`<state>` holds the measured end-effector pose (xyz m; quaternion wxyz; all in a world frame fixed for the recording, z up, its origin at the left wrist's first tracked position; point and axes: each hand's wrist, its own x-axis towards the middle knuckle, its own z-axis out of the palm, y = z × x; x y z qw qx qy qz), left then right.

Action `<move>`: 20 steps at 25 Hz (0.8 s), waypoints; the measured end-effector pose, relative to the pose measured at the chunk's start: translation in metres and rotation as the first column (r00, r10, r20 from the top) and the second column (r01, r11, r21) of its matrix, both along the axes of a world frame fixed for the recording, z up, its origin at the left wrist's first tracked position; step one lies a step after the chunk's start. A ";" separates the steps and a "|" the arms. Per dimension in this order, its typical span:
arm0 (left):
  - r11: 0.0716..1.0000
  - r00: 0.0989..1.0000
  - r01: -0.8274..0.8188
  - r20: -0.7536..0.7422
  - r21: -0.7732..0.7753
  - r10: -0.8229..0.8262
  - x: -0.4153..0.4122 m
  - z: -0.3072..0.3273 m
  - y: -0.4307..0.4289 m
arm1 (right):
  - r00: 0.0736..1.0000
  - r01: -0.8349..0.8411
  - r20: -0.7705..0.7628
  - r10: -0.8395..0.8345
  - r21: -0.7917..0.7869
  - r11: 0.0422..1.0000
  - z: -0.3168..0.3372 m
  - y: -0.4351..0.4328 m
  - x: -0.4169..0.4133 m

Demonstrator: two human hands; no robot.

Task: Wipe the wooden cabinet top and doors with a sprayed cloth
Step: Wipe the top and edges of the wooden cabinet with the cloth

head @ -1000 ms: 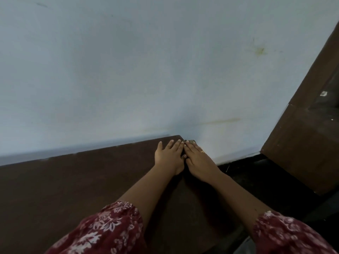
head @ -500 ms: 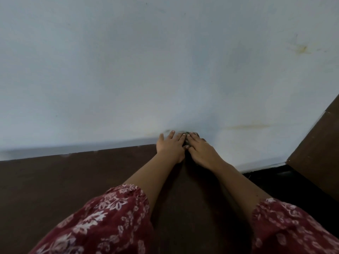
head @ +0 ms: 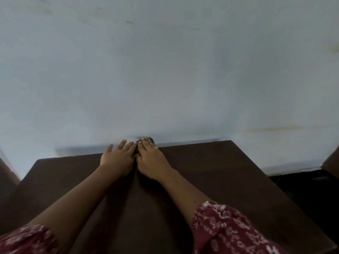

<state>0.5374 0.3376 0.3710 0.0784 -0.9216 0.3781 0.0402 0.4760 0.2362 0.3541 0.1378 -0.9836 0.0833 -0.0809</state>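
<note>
Head view is looking down on a pale wall (head: 165,70) that is filling most of the picture, with the dark wooden cabinet top (head: 229,180) running beneath it and meeting it along the back edge. Both forearms are reaching forward across that top, red floral sleeves (head: 229,228) showing at the elbows. The left hand (head: 117,158) is lying flat with its fingers spread and pressing down, and the right hand (head: 152,160), wearing a ring (head: 155,147), is lying flat just beside it with fingers close together, the two touching at their inner edges. A small bit of greyish cloth (head: 146,139) is peeking out past the right fingertips at the very back edge against the wall; most of it is hidden under the hands, so how each hand is gripping it cannot be told. As a judgement, the wiping is reaching the rear strip of the top, so the top is under way; no wet sheen is showing to tell which parts are done. The doors are out of view and presumably are waiting.
</note>
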 end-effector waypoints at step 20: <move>0.989 0.999 -0.040 -0.041 -0.145 0.034 0.023 -0.007 0.070 | 0.999 -0.030 -0.043 0.026 -0.090 0.995 0.004 0.065 0.022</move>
